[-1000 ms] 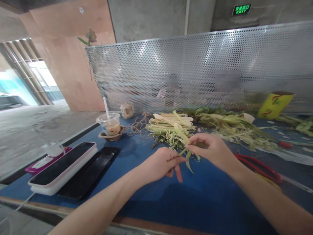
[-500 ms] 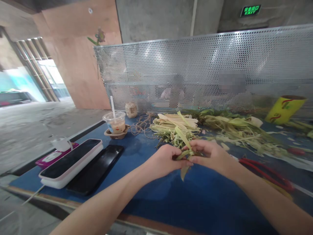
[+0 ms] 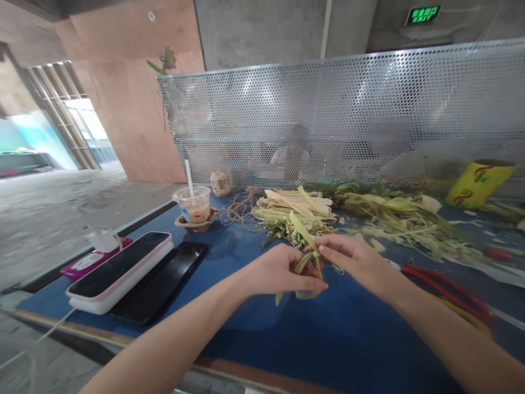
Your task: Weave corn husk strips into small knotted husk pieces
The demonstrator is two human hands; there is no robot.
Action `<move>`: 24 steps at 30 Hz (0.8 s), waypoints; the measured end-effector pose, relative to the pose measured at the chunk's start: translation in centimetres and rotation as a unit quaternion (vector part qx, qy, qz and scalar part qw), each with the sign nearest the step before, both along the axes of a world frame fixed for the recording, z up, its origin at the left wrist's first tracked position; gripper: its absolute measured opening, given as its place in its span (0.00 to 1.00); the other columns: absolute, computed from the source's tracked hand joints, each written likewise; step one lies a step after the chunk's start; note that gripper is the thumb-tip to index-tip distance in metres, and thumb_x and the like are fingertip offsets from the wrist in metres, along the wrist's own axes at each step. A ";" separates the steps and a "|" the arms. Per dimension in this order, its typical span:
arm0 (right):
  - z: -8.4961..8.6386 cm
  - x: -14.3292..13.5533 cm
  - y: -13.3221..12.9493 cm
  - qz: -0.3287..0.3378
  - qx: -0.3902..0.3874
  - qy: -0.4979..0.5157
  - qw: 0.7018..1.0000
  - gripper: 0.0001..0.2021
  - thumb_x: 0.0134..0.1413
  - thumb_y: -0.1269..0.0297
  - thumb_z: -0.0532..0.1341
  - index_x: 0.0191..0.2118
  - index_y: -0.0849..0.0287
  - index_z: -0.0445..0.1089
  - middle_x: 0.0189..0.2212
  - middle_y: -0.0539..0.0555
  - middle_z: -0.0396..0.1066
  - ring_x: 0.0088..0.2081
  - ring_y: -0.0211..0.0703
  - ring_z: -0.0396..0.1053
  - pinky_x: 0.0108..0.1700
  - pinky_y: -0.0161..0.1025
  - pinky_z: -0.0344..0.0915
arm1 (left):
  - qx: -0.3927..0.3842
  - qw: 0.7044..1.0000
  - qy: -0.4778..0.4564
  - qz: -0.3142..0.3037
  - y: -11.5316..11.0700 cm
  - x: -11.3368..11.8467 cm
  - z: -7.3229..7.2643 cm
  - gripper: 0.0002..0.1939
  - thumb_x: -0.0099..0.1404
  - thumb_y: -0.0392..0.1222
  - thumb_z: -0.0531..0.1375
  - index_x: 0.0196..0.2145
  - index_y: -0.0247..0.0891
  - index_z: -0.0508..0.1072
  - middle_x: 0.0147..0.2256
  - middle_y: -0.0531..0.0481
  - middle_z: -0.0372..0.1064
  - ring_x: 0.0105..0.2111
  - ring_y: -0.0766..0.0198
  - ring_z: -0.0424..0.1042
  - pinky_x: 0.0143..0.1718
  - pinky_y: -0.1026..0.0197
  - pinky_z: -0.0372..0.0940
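My left hand is curled round the lower ends of a knotted green husk strip, its thumb stretched out beneath the knot, while my right hand pinches the strip between thumb and fingertips. It sits right in front of me, over the blue tabletop, one pale end pointing up toward eleven o'clock. From my hands, a stack of pale husks lies at twelve, with small green scraps on its near side. Loose leaves spread at one o'clock, a yellow roll leans at two, and red handles rest at three. Tangled twine lies at eleven, my iced drink at ten, and a black phone at nine.
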State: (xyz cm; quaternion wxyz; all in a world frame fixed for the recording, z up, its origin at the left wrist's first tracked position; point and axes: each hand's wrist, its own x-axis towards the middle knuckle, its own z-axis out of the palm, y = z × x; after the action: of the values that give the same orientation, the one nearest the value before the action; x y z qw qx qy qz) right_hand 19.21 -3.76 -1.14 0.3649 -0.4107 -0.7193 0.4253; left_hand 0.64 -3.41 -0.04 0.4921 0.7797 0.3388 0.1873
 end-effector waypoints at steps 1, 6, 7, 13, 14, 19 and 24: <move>0.0 0.1 0.0 0.005 0.002 0.002 1.000 0.11 0.52 0.57 0.55 0.38 0.57 0.67 0.33 0.52 0.72 0.38 0.41 0.70 0.42 0.38 0.65 | -0.005 1.000 -0.016 0.006 0.1 0.1 0.0 0.16 0.52 0.50 0.60 0.29 0.32 0.73 0.24 0.51 0.70 0.23 0.72 0.63 0.24 0.69 0.57; 0.6 0.3 -0.7 0.012 0.064 -0.080 0.995 0.13 0.53 0.62 0.54 0.45 0.53 0.61 0.28 0.49 0.71 0.34 0.42 0.70 0.39 0.39 0.64 | -0.077 0.992 -0.088 0.044 0.6 0.7 -0.5 0.18 0.51 0.51 0.61 0.27 0.30 0.69 0.26 0.47 0.71 0.25 0.69 0.67 0.29 0.66 0.61; 0.8 0.3 -0.9 0.023 0.079 -0.099 0.992 0.13 0.54 0.62 0.54 0.47 0.52 0.59 0.28 0.49 0.71 0.34 0.42 0.69 0.40 0.39 0.63 | -0.088 0.989 -0.104 0.054 0.6 0.8 -0.6 0.17 0.51 0.50 0.62 0.29 0.31 0.68 0.26 0.47 0.71 0.25 0.68 0.68 0.29 0.65 0.61; 1.0 0.5 -0.9 0.002 0.116 -0.179 0.977 0.19 0.55 0.59 0.52 0.53 0.50 0.52 0.32 0.50 0.73 0.44 0.47 0.66 0.50 0.47 0.54 | -0.030 0.987 -0.141 0.075 0.5 0.7 -1.0 0.21 0.54 0.44 0.61 0.44 0.36 0.61 0.26 0.48 0.72 0.23 0.67 0.70 0.23 0.69 0.58; 0.9 0.5 -0.8 -0.018 0.129 -0.200 0.971 0.19 0.55 0.59 0.52 0.53 0.49 0.51 0.32 0.51 0.73 0.45 0.49 0.65 0.51 0.50 0.51 | -0.015 0.987 -0.140 0.074 0.5 0.7 -1.1 0.22 0.55 0.44 0.60 0.46 0.36 0.61 0.27 0.48 0.72 0.24 0.67 0.70 0.24 0.68 0.59; 0.5 1.0 -0.1 -0.042 0.196 -0.271 0.942 0.26 0.54 0.62 0.52 0.58 0.54 0.45 0.29 0.51 0.73 0.46 0.50 0.65 0.51 0.54 0.48 | 0.043 0.989 -0.119 0.074 0.7 0.7 -1.3 0.13 0.56 0.44 0.58 0.37 0.33 0.71 0.32 0.45 0.73 0.32 0.63 0.71 0.34 0.63 0.63; 0.8 1.2 -0.2 -0.059 0.223 -0.300 0.925 0.27 0.54 0.59 0.53 0.58 0.54 0.45 0.29 0.51 0.74 0.48 0.52 0.62 0.51 0.57 0.44 | 0.030 0.983 -0.154 0.096 0.6 0.8 -1.2 0.13 0.51 0.42 0.63 0.34 0.34 0.70 0.25 0.51 0.70 0.24 0.68 0.68 0.27 0.66 0.63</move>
State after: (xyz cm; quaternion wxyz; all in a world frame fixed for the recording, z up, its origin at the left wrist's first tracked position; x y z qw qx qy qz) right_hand 20.45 -3.92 -0.35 0.2383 -0.4688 -0.8460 0.0882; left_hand 1.40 -2.78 -1.29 0.4946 0.7200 0.3261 0.3615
